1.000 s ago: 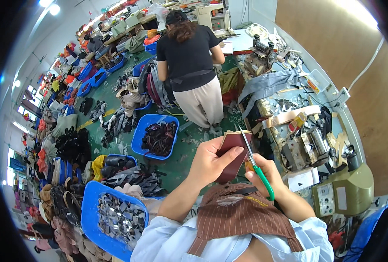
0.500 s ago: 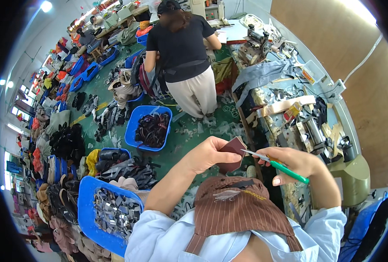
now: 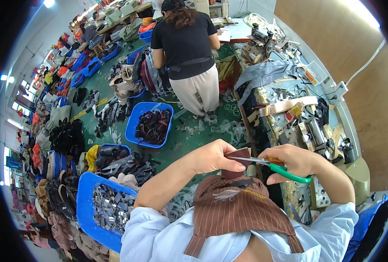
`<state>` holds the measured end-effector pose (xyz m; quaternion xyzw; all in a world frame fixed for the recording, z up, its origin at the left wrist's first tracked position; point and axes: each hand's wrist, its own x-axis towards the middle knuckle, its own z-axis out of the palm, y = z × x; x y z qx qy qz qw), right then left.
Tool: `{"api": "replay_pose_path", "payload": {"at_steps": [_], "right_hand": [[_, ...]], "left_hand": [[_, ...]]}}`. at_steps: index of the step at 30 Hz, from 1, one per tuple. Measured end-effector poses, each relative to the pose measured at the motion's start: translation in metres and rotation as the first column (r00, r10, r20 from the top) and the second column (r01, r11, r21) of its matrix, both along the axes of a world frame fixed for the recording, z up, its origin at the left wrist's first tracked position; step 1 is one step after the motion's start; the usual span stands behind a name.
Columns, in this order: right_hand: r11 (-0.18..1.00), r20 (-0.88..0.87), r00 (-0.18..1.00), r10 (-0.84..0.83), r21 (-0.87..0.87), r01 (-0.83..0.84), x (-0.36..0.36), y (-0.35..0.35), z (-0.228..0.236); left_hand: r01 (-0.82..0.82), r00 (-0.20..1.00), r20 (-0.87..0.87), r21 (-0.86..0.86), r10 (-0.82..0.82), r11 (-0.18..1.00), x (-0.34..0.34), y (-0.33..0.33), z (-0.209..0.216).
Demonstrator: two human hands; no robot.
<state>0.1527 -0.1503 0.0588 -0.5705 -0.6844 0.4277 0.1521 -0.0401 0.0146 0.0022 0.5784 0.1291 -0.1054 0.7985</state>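
My left hand (image 3: pixel 215 158) pinches a dark maroon flat piece (image 3: pixel 241 153), leather-like, between thumb and fingers in front of my apron (image 3: pixel 246 209). My right hand (image 3: pixel 292 159) is closed around green-handled scissors (image 3: pixel 285 172). Their metal blades point left and lie across the maroon piece, close to my left thumb. I cannot tell whether the blades have cut into it. Something orange shows beside my right fingers.
On the right runs a cluttered workbench (image 3: pixel 272 94) with scraps and small machines. A blue basket of dark strips (image 3: pixel 130 131) stands on the green floor; another blue basket of small pieces (image 3: pixel 83 203) is at lower left. A person (image 3: pixel 185 48) stands ahead.
The scissors have moved left and now lie across the maroon piece, where before only their tips reached its edge. The maroon piece has tilted. The handles look wider apart.
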Motion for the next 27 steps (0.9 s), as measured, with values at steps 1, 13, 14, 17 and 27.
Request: {"api": "replay_pose_path", "payload": {"at_steps": [1, 13, 14, 17, 27], "right_hand": [[0.999, 0.018, 0.999, -0.038, -0.009, 0.038, -0.002, 0.0, -0.001], [0.849, -0.141, 0.863, -0.485, 0.164, 0.503, -0.005, -0.043, -0.069], [0.806, -0.143, 0.818, -0.557, 0.143, 0.574, -0.002, -0.05, -0.08], [0.616, -0.017, 0.624, -0.781, 0.147, 0.774, 0.015, -0.088, -0.154], [0.223, 0.771, -0.034, -0.636, 0.226, 0.948, 0.08, -0.336, -0.412]], "left_hand": [[-0.005, 1.0, 0.0, 0.004, 0.005, 1.0, -0.001, 0.0, 0.0], [0.022, 1.0, -0.021, -0.008, -0.022, 1.0, 0.019, -0.003, -0.016], [0.001, 0.997, 0.071, 0.066, -0.006, 0.998, 0.02, -0.004, -0.017], [-0.277, 0.886, 0.375, -0.042, 0.272, 0.96, 0.03, -0.014, -0.047], [0.517, 0.761, 0.612, -0.772, 0.215, 0.369, 0.099, 0.018, -0.044]]}}
